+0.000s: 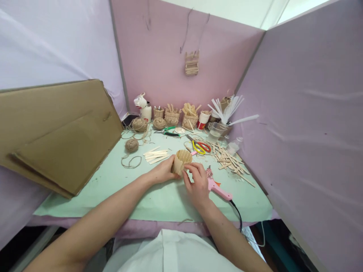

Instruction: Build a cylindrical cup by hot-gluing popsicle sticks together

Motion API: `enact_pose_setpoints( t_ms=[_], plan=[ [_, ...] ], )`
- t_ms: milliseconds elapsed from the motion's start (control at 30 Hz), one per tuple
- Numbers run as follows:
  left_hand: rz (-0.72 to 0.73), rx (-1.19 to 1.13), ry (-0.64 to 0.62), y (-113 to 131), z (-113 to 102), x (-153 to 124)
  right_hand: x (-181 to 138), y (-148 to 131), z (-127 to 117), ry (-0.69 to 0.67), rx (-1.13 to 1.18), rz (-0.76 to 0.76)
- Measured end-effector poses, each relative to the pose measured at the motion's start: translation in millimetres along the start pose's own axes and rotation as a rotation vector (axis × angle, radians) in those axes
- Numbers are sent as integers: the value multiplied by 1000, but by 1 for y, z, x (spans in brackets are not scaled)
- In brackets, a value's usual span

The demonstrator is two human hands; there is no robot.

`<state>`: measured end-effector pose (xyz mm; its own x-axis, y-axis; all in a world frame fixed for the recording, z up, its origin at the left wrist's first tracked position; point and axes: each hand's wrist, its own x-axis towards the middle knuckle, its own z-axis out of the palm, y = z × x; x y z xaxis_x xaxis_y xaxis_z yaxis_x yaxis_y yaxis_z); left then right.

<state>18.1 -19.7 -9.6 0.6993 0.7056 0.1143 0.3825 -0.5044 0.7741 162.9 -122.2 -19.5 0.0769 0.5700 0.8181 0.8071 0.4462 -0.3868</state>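
Note:
A small round cup of tan corrugated cardboard (178,165) is held just above the front middle of the table, tilted so that its ribbed inside shows. My left hand (163,170) wraps around its left side. Against its right side, my right hand (197,183) has thumb and fingers closed on the wall; whether a small piece is also pinched there I cannot tell. Flat wooden sticks (156,154) lie just beyond my left hand. To the right of my right hand rests a pink glue gun (219,190) with a black cord.
Scissors (198,146), green-handled pliers (170,131) and scattered sticks (231,160) lie farther back. Twine balls (132,145) stand at left, stick-filled baskets (190,120) and a plastic cup (214,133) along the back. Large cardboard sheets (62,132) lean at left.

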Motion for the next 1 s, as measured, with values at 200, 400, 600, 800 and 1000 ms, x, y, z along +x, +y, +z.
enact_pose_setpoints(
  t_ms=[200, 400, 600, 800, 1000],
  plan=[
    [-4, -26, -37, 1, -3, -1, 2, -5, 0, -33, 77, 88],
    [91, -57, -96, 5, -20, -9, 11, -20, -26, -31, 218, 175],
    [127, -179, 101, 13, -41, -19, 21, -28, -38, 25, 370, 231],
    [119, -260, 360, 27, -47, -33, 21, -26, -17, 52, 365, 248],
    [223, -29, 84, 38, -42, -45, 23, -27, -9, 20, 361, 216]
  ],
)
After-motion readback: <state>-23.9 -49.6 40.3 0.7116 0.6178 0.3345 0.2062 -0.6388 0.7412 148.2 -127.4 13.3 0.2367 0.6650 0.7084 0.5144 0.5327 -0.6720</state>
